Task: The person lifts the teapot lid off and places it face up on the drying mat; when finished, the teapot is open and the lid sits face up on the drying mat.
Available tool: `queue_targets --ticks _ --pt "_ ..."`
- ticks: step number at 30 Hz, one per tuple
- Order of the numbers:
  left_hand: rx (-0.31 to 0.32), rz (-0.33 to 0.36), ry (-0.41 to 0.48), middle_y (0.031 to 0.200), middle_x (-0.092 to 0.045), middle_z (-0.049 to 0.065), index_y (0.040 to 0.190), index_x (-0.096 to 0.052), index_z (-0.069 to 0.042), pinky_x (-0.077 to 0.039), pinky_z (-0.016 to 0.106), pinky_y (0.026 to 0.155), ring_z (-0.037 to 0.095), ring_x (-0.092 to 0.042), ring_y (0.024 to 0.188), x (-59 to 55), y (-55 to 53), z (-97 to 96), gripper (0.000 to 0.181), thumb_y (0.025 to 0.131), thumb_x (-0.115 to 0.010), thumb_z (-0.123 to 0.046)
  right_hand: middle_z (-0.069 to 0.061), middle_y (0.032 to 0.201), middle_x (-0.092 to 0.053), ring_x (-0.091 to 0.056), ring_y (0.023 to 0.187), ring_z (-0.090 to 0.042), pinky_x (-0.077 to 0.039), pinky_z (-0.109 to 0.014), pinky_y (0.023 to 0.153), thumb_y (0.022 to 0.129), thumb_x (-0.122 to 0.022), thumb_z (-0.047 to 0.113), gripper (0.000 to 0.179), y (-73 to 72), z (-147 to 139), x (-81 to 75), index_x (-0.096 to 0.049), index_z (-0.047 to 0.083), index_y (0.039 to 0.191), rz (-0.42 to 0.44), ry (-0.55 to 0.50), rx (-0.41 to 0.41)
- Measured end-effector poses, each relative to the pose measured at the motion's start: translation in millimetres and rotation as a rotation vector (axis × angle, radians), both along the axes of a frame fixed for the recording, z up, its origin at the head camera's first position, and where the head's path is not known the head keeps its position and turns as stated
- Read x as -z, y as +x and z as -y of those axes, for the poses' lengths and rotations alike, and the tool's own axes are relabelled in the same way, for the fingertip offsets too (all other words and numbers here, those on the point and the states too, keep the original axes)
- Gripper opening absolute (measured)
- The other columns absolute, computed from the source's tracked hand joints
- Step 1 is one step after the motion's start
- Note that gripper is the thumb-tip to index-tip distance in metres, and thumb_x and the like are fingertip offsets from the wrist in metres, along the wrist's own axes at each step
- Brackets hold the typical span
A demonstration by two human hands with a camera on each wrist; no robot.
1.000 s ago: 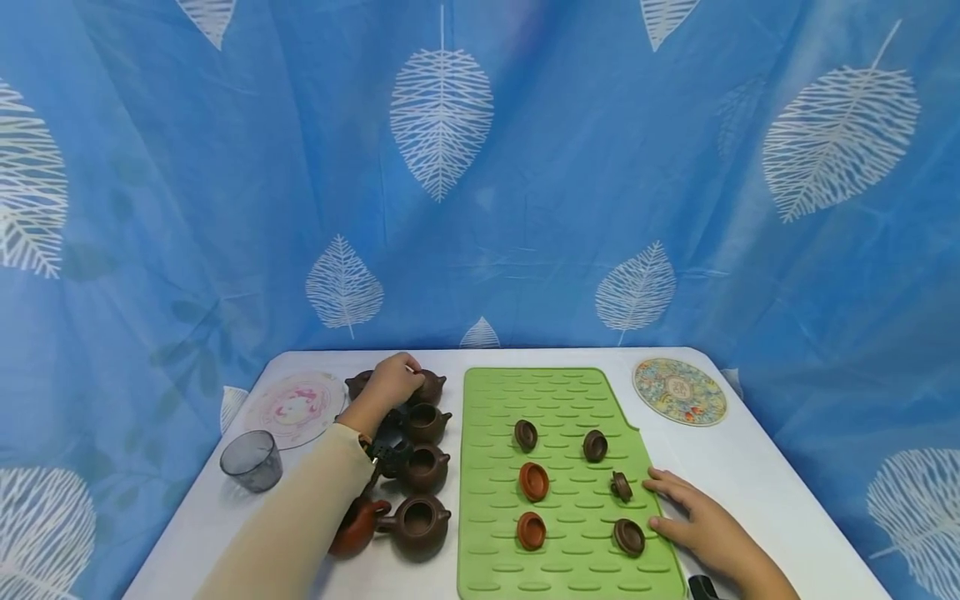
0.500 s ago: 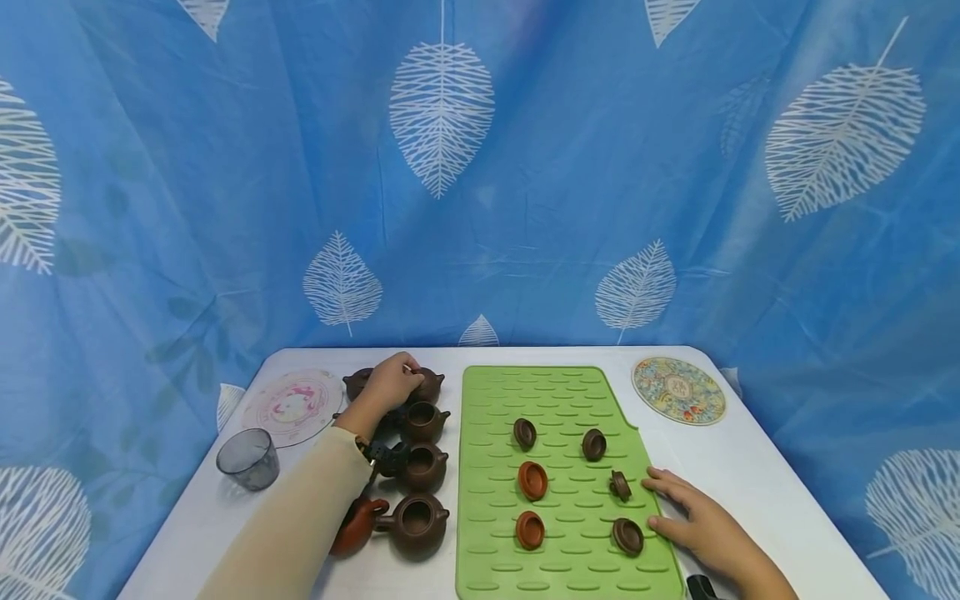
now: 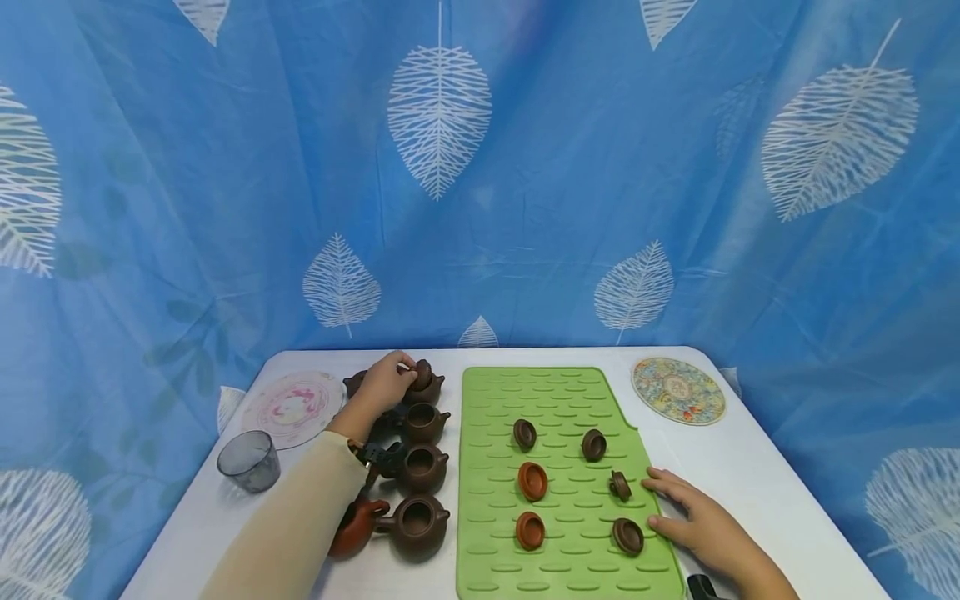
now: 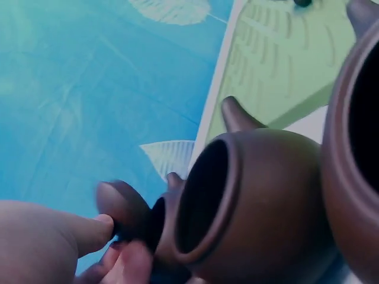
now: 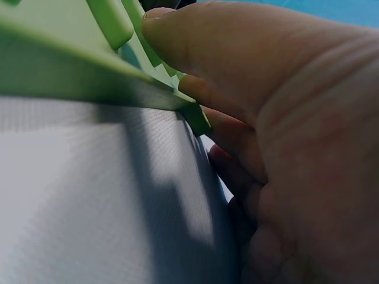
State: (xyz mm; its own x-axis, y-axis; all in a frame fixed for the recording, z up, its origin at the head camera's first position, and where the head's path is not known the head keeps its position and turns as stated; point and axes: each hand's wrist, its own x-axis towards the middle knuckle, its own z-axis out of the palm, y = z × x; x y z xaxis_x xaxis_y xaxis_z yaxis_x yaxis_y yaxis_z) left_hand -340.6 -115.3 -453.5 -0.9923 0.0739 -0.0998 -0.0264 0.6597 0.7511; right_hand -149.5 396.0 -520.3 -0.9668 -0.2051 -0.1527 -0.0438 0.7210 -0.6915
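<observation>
At the far end of the teapot rows, my left hand [image 3: 385, 386] pinches a small dark brown teapot lid [image 4: 125, 207] between thumb and fingers. The lid is tipped on edge beside the opening of the farthest brown teapot [image 3: 432, 393]. Nearer brown teapots [image 4: 272, 201] stand lidless with dark openings showing. A reddish teapot [image 3: 356, 527] is partly hidden by my left sleeve. My right hand [image 3: 701, 521] lies with relaxed fingers at the right edge of the green mat [image 3: 551, 392], close to a dark lid [image 3: 620, 486] and holding nothing.
Several lids lie on the mat, among them a reddish lid [image 3: 533, 481] and a brown lid [image 3: 628, 537]. A grey glass cup [image 3: 250, 461] and a pink-patterned round mat [image 3: 262, 408] are at left. A colourful round mat [image 3: 652, 379] is at far right.
My left hand has raised the lid from the farthest teapot and tilted it, so the lid now shows above the rim. My right hand has stayed where it was.
</observation>
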Motion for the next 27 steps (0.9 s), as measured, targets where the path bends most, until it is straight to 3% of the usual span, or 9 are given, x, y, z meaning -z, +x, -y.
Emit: queue_targets --ticks 6,11,14,18,22,27 --pt "-0.036 0.159 0.526 0.128 -0.064 0.021 0.138 -0.053 0.005 -0.059 0.028 0.096 0.009 -0.071 0.096 8.6 -0.8 5.4 0.032 0.112 -0.049 -0.012 -0.017 0.166 -0.040 -0.024 0.152 -0.051 -0.033 -0.066 0.118 0.094 -0.075 0.050 0.067 -0.2 -1 -2.0 -0.059 0.013 0.147 -0.003 0.000 0.007" --pt "-0.074 0.289 0.925 0.149 -0.053 0.023 0.155 -0.039 0.004 -0.054 0.017 0.098 0.004 -0.074 0.098 16.0 1.7 8.4 0.044 0.113 -0.043 -0.008 -0.017 0.166 -0.040 -0.023 0.152 -0.052 -0.032 -0.065 0.118 0.094 -0.075 0.049 0.066 -0.4 0 -1.5 -0.059 0.013 0.147 0.004 -0.011 0.008" --pt "-0.094 0.315 1.024 0.152 -0.050 0.022 0.158 -0.035 0.003 -0.052 0.018 0.100 0.005 -0.074 0.100 17.1 3.7 8.6 0.046 0.113 -0.042 -0.006 -0.017 0.165 -0.040 -0.023 0.153 -0.052 -0.031 -0.065 0.118 0.094 -0.075 0.049 0.066 0.0 1 -1.2 -0.059 0.012 0.147 0.003 -0.015 0.008" --pt "-0.106 0.307 1.058 0.149 -0.052 0.021 0.156 -0.037 0.003 -0.052 0.019 0.101 0.007 -0.075 0.101 16.0 4.6 7.0 0.045 0.112 -0.043 -0.003 -0.017 0.165 -0.040 -0.024 0.152 -0.052 -0.032 -0.065 0.118 0.094 -0.075 0.049 0.066 0.8 1 -1.3 -0.060 0.012 0.147 -0.004 -0.005 0.009" --pt "-0.083 0.307 1.076 0.143 -0.056 0.019 0.156 -0.036 0.003 -0.051 0.018 0.102 0.008 -0.074 0.101 14.8 4.1 -0.2 0.045 0.112 -0.043 -0.002 -0.018 0.165 -0.040 -0.024 0.153 -0.051 -0.032 -0.067 0.118 0.094 -0.075 0.048 0.066 2.7 0 -0.1 -0.060 0.012 0.147 -0.006 -0.005 0.015" --pt "-0.052 0.332 1.174 0.130 -0.063 0.010 0.157 -0.035 0.001 -0.051 0.017 0.103 0.013 -0.072 0.114 12.9 2.8 -13.0 0.046 0.112 -0.043 -0.003 -0.019 0.164 -0.041 -0.026 0.153 -0.050 -0.031 -0.072 0.116 0.093 -0.076 0.047 0.066 1.5 1 0.4 -0.060 0.011 0.146 -0.028 -0.008 0.018"
